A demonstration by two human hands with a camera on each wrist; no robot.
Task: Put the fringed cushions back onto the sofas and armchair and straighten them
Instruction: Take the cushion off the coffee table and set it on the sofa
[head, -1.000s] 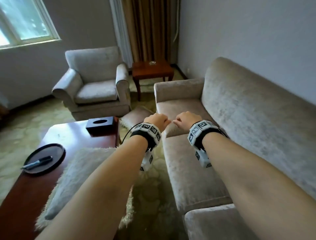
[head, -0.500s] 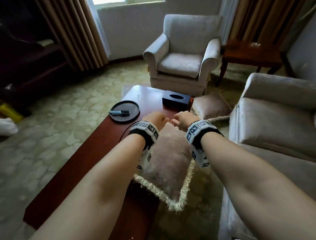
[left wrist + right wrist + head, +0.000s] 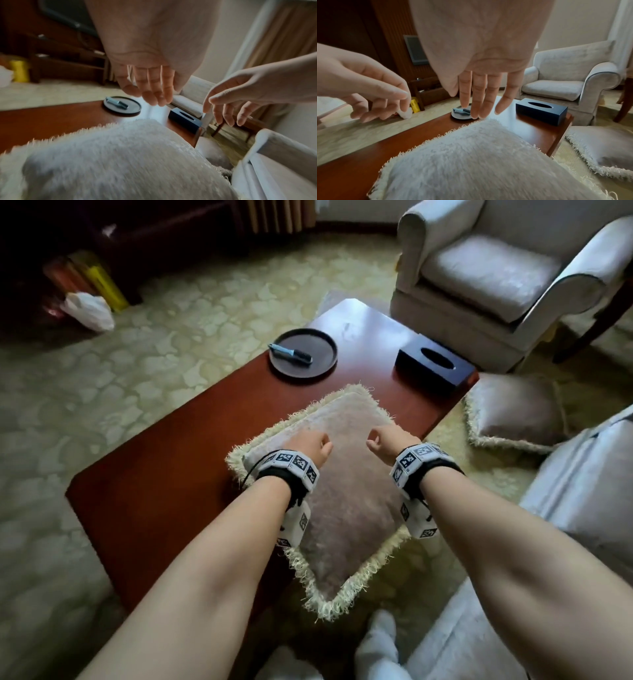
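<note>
A beige cushion with a cream fringe lies on the red-brown coffee table, one corner hanging over the near edge. My left hand and right hand hover side by side just above its middle, a small gap between them. In the wrist views the left hand's fingers and the right hand's fingers are relaxed and nearly straight, holding nothing. A second fringed cushion lies on the floor between the table and the sofa. The armchair stands beyond the table with a bare seat.
On the table's far half sit a dark round tray holding a small blue-handled brush and a dark tissue box. A white bag and yellow items lie on the patterned floor at far left. A sofa seat is at the bottom right.
The view has swung from the sofa to the coffee table and down. Both hands, fists held close together before, have spread apart and opened above the cushion on the table.
</note>
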